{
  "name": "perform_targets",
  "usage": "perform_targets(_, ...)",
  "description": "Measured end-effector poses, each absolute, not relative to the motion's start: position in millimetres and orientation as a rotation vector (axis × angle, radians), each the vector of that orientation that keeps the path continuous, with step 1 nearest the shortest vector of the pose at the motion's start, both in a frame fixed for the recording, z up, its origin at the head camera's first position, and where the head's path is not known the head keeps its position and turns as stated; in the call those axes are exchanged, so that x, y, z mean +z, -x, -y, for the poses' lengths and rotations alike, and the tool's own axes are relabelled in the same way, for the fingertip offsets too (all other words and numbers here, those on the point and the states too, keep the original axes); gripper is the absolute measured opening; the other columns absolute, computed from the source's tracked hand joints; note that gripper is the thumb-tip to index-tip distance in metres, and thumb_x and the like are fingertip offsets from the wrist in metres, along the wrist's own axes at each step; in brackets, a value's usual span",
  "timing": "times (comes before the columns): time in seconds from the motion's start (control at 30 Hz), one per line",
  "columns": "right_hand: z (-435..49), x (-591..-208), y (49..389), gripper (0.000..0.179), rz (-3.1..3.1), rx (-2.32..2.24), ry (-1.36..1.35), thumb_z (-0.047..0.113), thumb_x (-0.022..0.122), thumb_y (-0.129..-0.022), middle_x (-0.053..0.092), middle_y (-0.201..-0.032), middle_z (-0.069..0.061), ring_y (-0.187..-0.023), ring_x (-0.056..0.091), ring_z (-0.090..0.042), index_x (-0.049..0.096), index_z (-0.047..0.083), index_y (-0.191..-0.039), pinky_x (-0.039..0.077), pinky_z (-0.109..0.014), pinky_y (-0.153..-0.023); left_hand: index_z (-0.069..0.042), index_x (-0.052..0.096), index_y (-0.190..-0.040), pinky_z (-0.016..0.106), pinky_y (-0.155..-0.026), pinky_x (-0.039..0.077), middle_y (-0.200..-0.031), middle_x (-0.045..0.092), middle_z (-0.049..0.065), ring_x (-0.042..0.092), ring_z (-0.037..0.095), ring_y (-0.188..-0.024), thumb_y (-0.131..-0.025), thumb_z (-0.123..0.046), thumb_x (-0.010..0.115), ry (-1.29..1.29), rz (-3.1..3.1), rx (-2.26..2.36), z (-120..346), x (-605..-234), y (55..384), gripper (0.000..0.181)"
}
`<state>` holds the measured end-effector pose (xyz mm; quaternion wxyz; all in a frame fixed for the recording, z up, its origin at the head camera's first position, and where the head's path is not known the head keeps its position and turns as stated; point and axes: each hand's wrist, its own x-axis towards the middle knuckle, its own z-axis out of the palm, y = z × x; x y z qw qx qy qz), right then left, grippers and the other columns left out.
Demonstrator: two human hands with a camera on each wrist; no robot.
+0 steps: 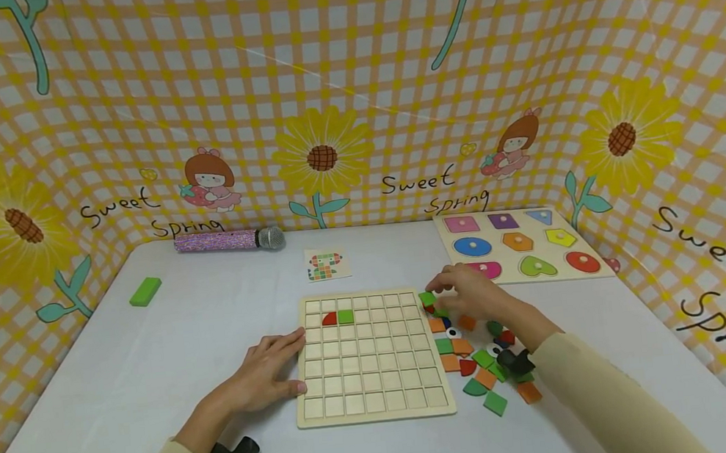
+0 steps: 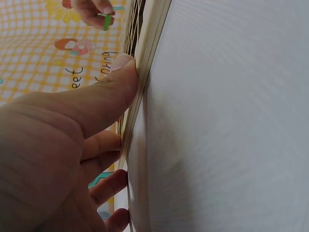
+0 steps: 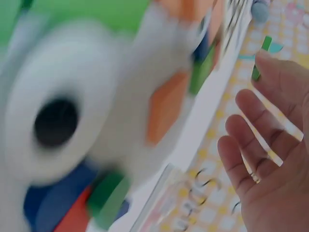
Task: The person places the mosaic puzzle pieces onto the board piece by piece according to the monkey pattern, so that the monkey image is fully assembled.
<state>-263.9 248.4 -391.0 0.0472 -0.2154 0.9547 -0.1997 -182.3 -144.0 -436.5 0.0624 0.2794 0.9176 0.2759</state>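
My right hand [image 1: 470, 293] pinches a green tile [image 3: 266, 43] between thumb and index finger, over the pile at the board's right side. Its other fingers are spread apart in the right wrist view. The left hand [image 1: 261, 370] rests against the left edge of a wooden grid board [image 1: 376, 415], thumb and fingertips touching the rim. Two pieces lie in the grid's second row: a red quarter-round piece [image 1: 329, 319] and a green square tile [image 1: 345, 317] beside it. Loose tiles [image 1: 496, 403] in green, orange, red and blue are scattered right of the board, with round eye pieces [image 3: 29, 111] among them.
Behind the board lies a small pattern card [image 1: 328, 264]. A glittery microphone [image 1: 228, 241] and a green block [image 1: 145, 292] are at the back left. A shape puzzle board [image 1: 505, 222] with knobbed pieces lies at the back right. Checked cloth [image 1: 347, 73] walls the table.
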Motion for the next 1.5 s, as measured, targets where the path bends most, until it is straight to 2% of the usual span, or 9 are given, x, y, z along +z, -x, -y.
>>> perform_targets(0.13, -231.6, -387.6, 255.7, 0.025, -2.953, -0.633, 0.739, 0.019, 0.066, -0.087, 0.063, -0.101, -0.005, -0.098, 0.053, -0.023, 0.068, 0.012, -0.111, 0.046, -0.038, -0.082, -0.001, 0.037, -0.144, 0.055, -0.102, 0.025, -0.154, 0.031, 0.012, 0.033, 0.033, -0.133, -0.083, -0.036, 0.069, -0.840, -2.770, 0.847, 143.8, -437.1, 182.6, 0.077)
perform_targets(0.33, -206.7, -387.4, 248.1, 0.024, -2.986, -0.659, 0.736, 0.019, 0.068, -0.086, 0.063, -0.098, -0.002, -0.095, 0.051, -0.018, 0.069, 0.014, -0.110, 0.046, -0.033, -0.080, 0.000, 0.037, -0.143, 0.054, -0.101, 0.026, -0.154, 0.031, 0.012, 0.033, 0.033, -0.133, -0.083, -0.035, 0.069, -0.854, -2.770, 0.850, 143.8, -437.8, 182.6, 0.077)
perform_targets(0.87, -151.5, -389.2, 246.1, 0.022, -3.038, -0.586, 0.762, 0.023, 0.071, -0.083, 0.064, -0.091, -0.002, -0.086, 0.051, -0.018, 0.071, 0.012, -0.103, 0.045, -0.032, -0.075, 0.000, 0.037, -0.143, 0.054, -0.100, 0.026, -0.154, 0.031, 0.013, 0.033, 0.033, -0.133, -0.083, -0.034, 0.069, -0.875, -2.782, 0.848, 144.5, -438.3, 183.1, 0.077)
perform_targets(1.27, -136.3, -397.7, 257.9, 0.022, -2.992, -0.494, 0.738, 0.023, 0.072, -0.082, 0.064, -0.084, -0.001, -0.079, 0.051, -0.016, 0.073, 0.010, -0.099, 0.043, -0.030, -0.068, 0.000, 0.037, -0.143, 0.054, -0.100, 0.026, -0.154, 0.031, 0.013, 0.033, 0.033, -0.133, -0.083, -0.035, 0.069, -0.873, -2.779, 0.845, 144.2, -438.9, 182.7, 0.076)
perform_targets(1.5, -132.6, -402.7, 261.8, 0.021, -2.985, -0.474, 0.716, 0.026, 0.074, -0.080, 0.065, -0.087, -0.002, -0.082, 0.056, -0.018, 0.073, 0.013, -0.098, 0.046, -0.033, -0.071, 0.000, 0.037, -0.143, 0.054, -0.100, 0.026, -0.154, 0.031, 0.012, 0.033, 0.033, -0.133, -0.083, -0.033, 0.070, -0.865, -2.778, 0.851, 144.6, -437.9, 182.3, 0.076)
